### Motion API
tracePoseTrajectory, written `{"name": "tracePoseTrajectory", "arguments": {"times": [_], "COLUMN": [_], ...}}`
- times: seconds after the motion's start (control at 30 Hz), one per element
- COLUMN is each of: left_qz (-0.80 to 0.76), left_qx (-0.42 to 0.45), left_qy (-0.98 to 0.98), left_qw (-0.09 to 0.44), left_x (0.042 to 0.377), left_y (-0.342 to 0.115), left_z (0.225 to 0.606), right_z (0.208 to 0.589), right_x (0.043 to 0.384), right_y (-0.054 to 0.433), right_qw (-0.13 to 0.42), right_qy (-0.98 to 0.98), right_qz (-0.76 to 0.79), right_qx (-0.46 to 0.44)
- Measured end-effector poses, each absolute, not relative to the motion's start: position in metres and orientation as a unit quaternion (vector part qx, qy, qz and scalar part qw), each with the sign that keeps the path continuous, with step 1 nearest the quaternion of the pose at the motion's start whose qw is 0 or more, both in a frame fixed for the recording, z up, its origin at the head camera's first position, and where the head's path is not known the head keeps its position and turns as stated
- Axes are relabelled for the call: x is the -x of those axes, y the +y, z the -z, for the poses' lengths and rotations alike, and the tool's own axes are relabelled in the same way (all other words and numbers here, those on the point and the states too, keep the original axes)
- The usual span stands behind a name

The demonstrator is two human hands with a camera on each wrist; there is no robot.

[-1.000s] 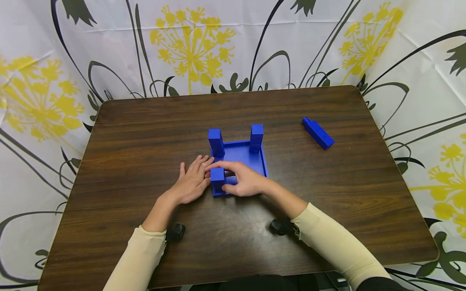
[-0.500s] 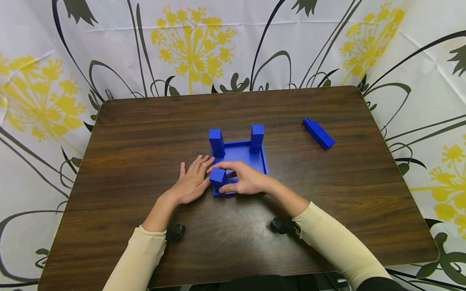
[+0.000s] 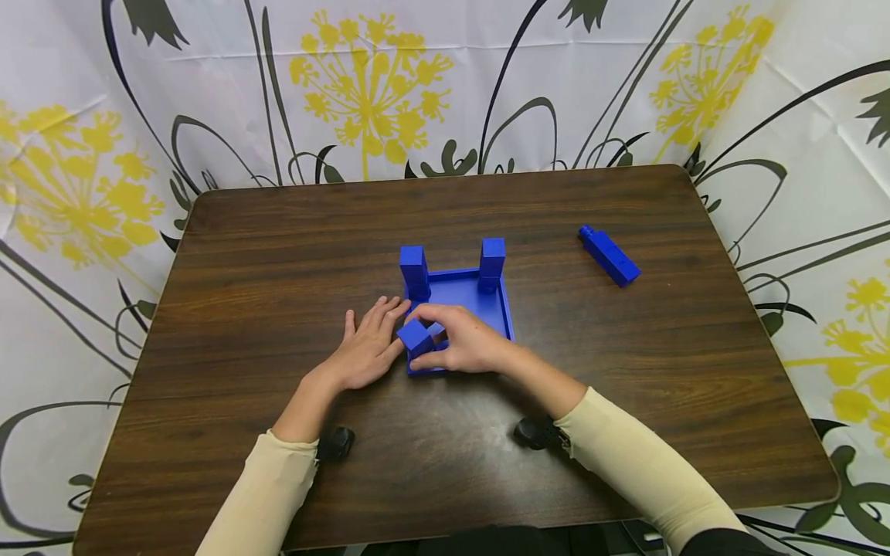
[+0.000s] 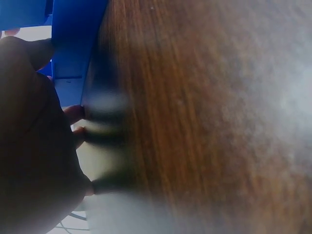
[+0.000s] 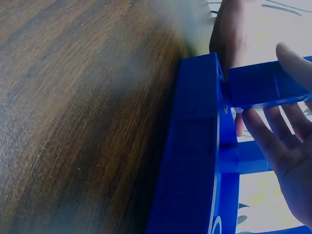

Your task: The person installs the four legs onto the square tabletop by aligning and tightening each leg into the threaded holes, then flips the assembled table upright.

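A small blue square tabletop [image 3: 455,287] lies upside down on the wooden table, its raised rim facing up. Two blue legs, the left one [image 3: 414,270] and the right one [image 3: 491,262], stand upright at its far corners. At the near left corner, my right hand [image 3: 467,340] pinches a third blue table leg [image 3: 415,337] between thumb and fingers. That leg stands upright, its base right at the corner in the right wrist view. My left hand [image 3: 367,349] lies flat with straight fingers against the left side of the tabletop; the left wrist view shows the tabletop's side [image 4: 75,39] by the fingers.
A loose blue leg [image 3: 609,255] with a threaded end lies on the wooden table [image 3: 278,255] to the far right. Behind the table hangs a white curtain [image 3: 229,69] with yellow and grey flowers.
The leg in my right hand has turned about its upright axis, its square top now rotated. The right fingers have shifted slightly with it. My left hand has stayed in place.
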State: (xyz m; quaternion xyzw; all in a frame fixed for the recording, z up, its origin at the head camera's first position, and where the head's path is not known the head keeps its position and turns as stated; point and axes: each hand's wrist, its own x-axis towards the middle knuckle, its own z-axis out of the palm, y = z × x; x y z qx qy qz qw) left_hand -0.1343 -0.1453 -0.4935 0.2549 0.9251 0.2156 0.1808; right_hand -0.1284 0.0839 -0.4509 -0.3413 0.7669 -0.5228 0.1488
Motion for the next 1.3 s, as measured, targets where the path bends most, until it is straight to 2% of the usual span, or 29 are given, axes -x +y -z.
{"name": "tracePoseTrajectory", "arguments": {"times": [0.23, 0.73, 1.13, 1.3], "left_qz": [-0.221, -0.214, -0.213, -0.211], "left_qx": [-0.263, -0.264, -0.264, -0.263], "left_qy": [0.923, 0.923, 0.923, 0.925], "left_qw": [0.174, 0.179, 0.183, 0.177], "left_x": [0.1314, 0.1321, 0.1308, 0.1312], "left_y": [-0.1441, -0.1445, -0.1450, -0.1444], "left_z": [0.4872, 0.4877, 0.4876, 0.4874], "right_z": [0.4522, 0.4554, 0.4558, 0.4535], "right_x": [0.1271, 0.1239, 0.1249, 0.1277], "right_y": [0.0808, 0.0773, 0.0814, 0.0854], "right_qw": [0.097, 0.023, 0.050, 0.088], "right_qy": [0.799, 0.845, 0.830, 0.814], "right_qz": [0.489, 0.426, 0.428, 0.442], "right_qx": [0.336, 0.322, 0.353, 0.365]}}
